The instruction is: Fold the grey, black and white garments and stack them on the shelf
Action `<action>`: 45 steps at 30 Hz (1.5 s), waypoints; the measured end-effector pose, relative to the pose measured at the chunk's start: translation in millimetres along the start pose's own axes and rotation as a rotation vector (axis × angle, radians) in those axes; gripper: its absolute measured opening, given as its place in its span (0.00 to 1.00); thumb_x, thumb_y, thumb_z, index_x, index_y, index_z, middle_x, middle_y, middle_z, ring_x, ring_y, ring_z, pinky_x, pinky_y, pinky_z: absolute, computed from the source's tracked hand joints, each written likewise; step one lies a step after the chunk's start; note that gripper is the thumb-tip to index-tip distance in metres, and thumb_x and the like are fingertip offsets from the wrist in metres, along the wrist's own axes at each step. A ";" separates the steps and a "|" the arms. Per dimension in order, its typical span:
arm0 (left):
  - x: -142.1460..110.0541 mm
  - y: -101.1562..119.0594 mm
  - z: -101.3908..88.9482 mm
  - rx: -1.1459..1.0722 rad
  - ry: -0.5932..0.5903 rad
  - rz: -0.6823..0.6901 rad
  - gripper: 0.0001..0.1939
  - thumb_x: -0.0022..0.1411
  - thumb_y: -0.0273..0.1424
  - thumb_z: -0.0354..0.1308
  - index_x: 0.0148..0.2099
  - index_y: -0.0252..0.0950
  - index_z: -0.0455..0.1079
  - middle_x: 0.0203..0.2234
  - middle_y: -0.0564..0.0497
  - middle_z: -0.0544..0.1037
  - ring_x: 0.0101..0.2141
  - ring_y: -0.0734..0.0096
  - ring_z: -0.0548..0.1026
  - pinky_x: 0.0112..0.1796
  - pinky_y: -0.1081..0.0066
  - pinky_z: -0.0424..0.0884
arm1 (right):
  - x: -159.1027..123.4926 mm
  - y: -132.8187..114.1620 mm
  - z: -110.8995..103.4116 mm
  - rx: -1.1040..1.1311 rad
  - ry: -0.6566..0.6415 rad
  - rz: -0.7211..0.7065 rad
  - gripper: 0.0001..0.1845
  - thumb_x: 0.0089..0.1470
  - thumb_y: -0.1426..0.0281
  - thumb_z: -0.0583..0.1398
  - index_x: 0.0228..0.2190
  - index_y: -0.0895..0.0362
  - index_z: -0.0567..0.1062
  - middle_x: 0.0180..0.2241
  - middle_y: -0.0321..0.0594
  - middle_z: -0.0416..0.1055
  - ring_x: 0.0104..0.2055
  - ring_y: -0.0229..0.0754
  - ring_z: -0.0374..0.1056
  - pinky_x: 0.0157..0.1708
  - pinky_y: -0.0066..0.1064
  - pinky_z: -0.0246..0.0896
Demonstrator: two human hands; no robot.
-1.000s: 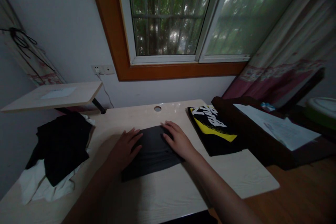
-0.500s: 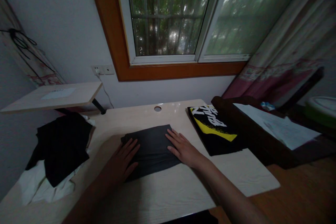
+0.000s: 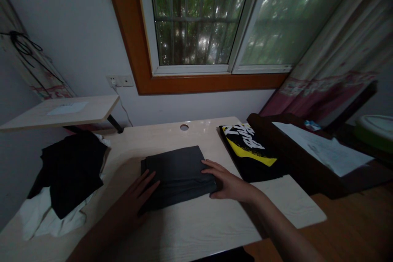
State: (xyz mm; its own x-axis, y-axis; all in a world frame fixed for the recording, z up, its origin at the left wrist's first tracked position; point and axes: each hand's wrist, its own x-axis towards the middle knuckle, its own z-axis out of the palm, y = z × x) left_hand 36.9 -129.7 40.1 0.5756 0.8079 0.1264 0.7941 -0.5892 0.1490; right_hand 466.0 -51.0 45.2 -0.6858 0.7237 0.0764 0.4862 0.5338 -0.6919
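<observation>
A dark grey garment [image 3: 176, 168], folded into a thick rectangle, lies on the pale wooden desk in front of me. My left hand [image 3: 136, 194] is at its left edge, fingers curled over the top layer; the thumb is hard to make out in the shadow. On the opposite side my right hand [image 3: 229, 182] grips the right edge, with fingers on top and the thumb low at the near corner. Folds run across the near half of the garment.
A folded black T-shirt [image 3: 250, 147] with white lettering and a yellow band sits to the right. Loose black cloth [image 3: 73, 170] lies over white cloth [image 3: 55, 217] on the left, beside a raised shelf [image 3: 92, 110]. Paper [image 3: 322, 147] rests on dark furniture beyond the desk's right side.
Both hands lay flat on the grey garment before. Now the right hand has slid outward and curled round the right edge, and the left has shifted slightly down along the left edge.
</observation>
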 end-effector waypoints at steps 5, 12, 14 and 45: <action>4.1 5.9 -4.3 0.088 -0.004 0.049 0.53 0.54 0.15 0.55 0.75 0.53 0.42 0.74 0.51 0.46 0.72 0.47 0.46 0.62 0.44 0.65 | -1.9 -10.8 1.0 -0.087 0.135 -0.078 0.30 0.55 0.67 0.67 0.59 0.49 0.72 0.66 0.49 0.62 0.68 0.53 0.58 0.65 0.50 0.57; 3.1 -0.7 -4.5 0.185 0.034 0.121 0.44 0.60 0.23 0.58 0.74 0.49 0.48 0.73 0.50 0.54 0.71 0.49 0.50 0.65 0.41 0.58 | -2.0 -24.6 1.3 -0.248 0.170 -0.176 0.33 0.53 0.73 0.64 0.60 0.48 0.71 0.59 0.45 0.71 0.65 0.53 0.61 0.62 0.50 0.62; 2.7 -6.1 -4.4 0.211 0.035 0.156 0.41 0.62 0.25 0.58 0.74 0.47 0.50 0.72 0.48 0.54 0.71 0.52 0.51 0.67 0.42 0.51 | -2.1 -27.7 1.1 -0.299 0.157 -0.168 0.34 0.52 0.74 0.63 0.60 0.48 0.71 0.58 0.43 0.72 0.65 0.53 0.60 0.63 0.50 0.61; 77.1 -34.3 -72.2 -0.819 0.236 -0.598 0.18 0.62 0.48 0.52 0.38 0.39 0.74 0.32 0.52 0.79 0.39 0.60 0.76 0.40 0.65 0.74 | 51.4 -48.9 -13.5 0.446 0.664 0.216 0.17 0.56 0.53 0.63 0.33 0.54 0.75 0.29 0.36 0.71 0.31 0.41 0.66 0.32 0.31 0.63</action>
State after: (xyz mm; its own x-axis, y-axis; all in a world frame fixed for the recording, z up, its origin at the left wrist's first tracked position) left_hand 40.0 -48.3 115.5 0.0092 0.9999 -0.0118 0.5116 0.0054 0.8592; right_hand 414.3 -33.9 92.6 -0.0718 0.9727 0.2207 0.2147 0.2311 -0.9489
